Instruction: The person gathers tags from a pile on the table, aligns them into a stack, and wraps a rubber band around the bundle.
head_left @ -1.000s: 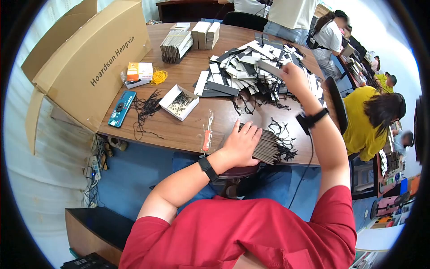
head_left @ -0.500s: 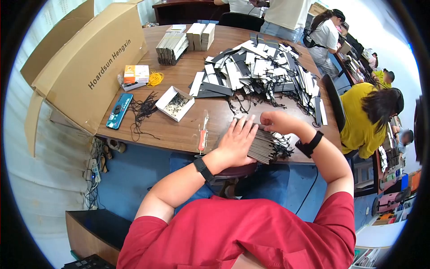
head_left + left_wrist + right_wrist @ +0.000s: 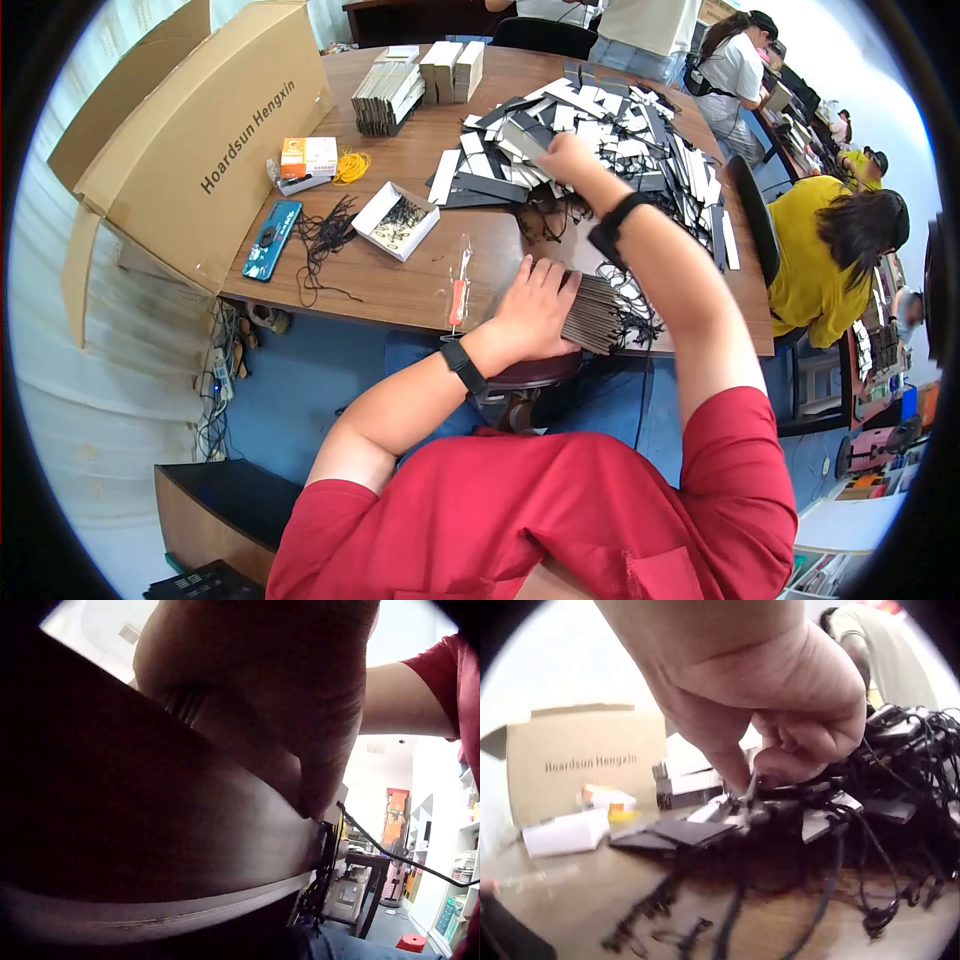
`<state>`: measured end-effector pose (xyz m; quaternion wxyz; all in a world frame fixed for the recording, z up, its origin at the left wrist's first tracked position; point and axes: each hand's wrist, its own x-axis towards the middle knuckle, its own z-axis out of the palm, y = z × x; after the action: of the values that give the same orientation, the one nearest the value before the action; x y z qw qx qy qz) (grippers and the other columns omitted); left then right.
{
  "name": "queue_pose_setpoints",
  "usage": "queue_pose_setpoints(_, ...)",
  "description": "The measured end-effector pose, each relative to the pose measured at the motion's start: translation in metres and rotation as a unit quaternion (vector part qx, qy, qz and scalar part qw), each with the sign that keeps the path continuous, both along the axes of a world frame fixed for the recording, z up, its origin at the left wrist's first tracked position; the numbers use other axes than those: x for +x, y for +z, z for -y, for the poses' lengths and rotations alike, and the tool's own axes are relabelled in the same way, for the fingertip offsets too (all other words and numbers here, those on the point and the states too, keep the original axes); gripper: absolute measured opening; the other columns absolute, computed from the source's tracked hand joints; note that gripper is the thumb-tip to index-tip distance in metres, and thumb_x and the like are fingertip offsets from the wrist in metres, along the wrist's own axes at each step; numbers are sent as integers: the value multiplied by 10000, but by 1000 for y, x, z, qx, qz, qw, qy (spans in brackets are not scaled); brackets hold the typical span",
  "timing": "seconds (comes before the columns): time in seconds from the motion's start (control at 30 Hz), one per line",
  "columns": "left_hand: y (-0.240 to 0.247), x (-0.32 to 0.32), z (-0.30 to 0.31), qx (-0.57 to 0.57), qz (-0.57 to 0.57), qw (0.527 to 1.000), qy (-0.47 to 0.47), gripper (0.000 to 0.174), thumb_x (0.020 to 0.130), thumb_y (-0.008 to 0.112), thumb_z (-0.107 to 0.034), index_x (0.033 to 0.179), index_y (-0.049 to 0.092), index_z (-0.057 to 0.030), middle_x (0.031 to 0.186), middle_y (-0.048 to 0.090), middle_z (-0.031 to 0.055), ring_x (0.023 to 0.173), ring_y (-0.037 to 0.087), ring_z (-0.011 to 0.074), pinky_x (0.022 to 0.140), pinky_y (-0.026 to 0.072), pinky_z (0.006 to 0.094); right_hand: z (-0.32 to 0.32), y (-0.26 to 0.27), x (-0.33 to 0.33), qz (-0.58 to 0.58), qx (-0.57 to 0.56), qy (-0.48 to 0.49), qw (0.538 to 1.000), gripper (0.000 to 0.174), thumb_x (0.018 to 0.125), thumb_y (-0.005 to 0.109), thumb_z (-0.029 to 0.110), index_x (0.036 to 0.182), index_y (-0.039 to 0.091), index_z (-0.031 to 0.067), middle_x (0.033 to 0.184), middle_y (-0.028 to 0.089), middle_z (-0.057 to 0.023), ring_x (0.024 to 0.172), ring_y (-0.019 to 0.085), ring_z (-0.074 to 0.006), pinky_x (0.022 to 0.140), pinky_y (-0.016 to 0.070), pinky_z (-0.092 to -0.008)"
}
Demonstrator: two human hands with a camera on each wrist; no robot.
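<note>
Grey tag (image 3: 524,140) pinched by right hand (image 3: 570,158) at loose-tag pile (image 3: 650,150).
Corded tag row (image 3: 592,316) is steadied by left hand (image 3: 535,312), fingers apparently extended (wrist view dark); pile's cords (image 3: 838,859) should be kept from snagging.

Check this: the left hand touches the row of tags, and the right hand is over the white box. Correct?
No: the head view shows the right hand over the pile of black and white tags, not the white box. The left hand does touch the row of tags.
</note>
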<state>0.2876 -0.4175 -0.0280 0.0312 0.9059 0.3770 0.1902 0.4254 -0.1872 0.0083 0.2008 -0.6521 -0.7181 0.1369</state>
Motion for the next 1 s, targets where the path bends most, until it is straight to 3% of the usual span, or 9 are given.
queue_pose_setpoints(0.1, -4, -2, -1, 9, 20, 1000, -8, 984, 617, 808, -538, 1351, 482, 30, 1320, 487, 221, 1275, 421, 386, 1113, 277, 557, 60, 34, 37, -52, 32, 129, 990, 219, 834, 690, 254, 909, 659, 51, 818, 684, -159, 774, 674, -318, 710, 527, -402)
queue_pose_setpoints(0.23, -7, -1, 1, 42, 34, 998, -11, 970, 630, 794, -554, 1341, 487, 31, 1342, 472, 230, 1288, 406, 396, 1109, 269, 585, 154, 10, 74, 103, -2, 212, 972, 145, 845, 669, 166, 939, 649, 58, 878, 679, -143, 827, 656, -348, 739, 518, -416)
queue_pose_setpoints(0.3, -7, -1, 1, 65, 31, 997, -12, 972, 637, 780, -575, 1336, 487, 34, 1352, 462, 231, 1292, 402, 405, 1104, 269, 601, 174, -12, 83, 22, 9, 250, 968, 153, 841, 665, 152, 962, 652, 58, 887, 674, -151, 870, 643, -368, 772, 515, -428)
queue_pose_setpoints(0.43, -1, 1, -1, 27, -28, 999, -7, 984, 650, 749, -621, 1328, 487, 41, 1362, 452, 231, 1292, 403, 420, 1089, 277, 630, 134, 19, 90, 49, -261, 325, 908, 274, 873, 711, 236, 1069, 713, 44, 967, 723, -131, 867, 680, -252, 799, 522, -361)
queue_pose_setpoints(0.5, 2, 1, -3, 0, -56, 998, -4, 989, 653, 740, -633, 1329, 486, 42, 1358, 457, 233, 1293, 404, 423, 1082, 280, 640, 97, 32, 74, 120, -287, 363, 879, 246, 871, 682, 290, 960, 754, 72, 844, 733, -107, 756, 684, -239, 738, 531, -368)
queue_pose_setpoints(0.6, 8, 2, -2, -26, -79, 997, -7, 1002, 654, 739, -642, 1350, 477, 29, 1355, 472, 233, 1299, 404, 418, 1084, 279, 641, 47, 8, 18, 155, -32, 328, 931, 270, 864, 584, 280, 844, 723, 50, 813, 706, -179, 771, 695, -330, 718, 551, -442)
queue_pose_setpoints(0.67, 8, 3, -1, -20, -95, 995, -5, 1022, 659, 737, -644, 1382, 449, 18, 1375, 465, 231, 1306, 401, 418, 1095, 266, 633, 53, 13, -32, 136, 59, 246, 958, 329, 886, 614, 354, 1046, 700, 79, 997, 711, -169, 955, 679, -342, 831, 538, -443)
queue_pose_setpoints(0.83, 23, 4, -1, -78, -154, 985, -2, 1034, 696, 724, -621, 1466, 357, -35, 1508, 335, 198, 1416, 275, 419, 1134, 214, 616, 47, -18, -96, 250, 107, 206, 940, 306, 890, 634, 326, 1020, 712, 60, 1067, 677, -116, 1031, 627, -300, 882, 514, -432)
queue_pose_setpoints(1.0, 18, 1, 3, -59, -121, 991, 19, 1004, 675, 764, -573, 1441, 402, -35, 1427, 390, 247, 1340, 336, 451, 1133, 238, 582, 45, -7, -93, 343, 139, 230, 900, 197, 811, 641, 163, 944, 731, 49, 1045, 665, -110, 1002, 642, -297, 835, 533, -429)
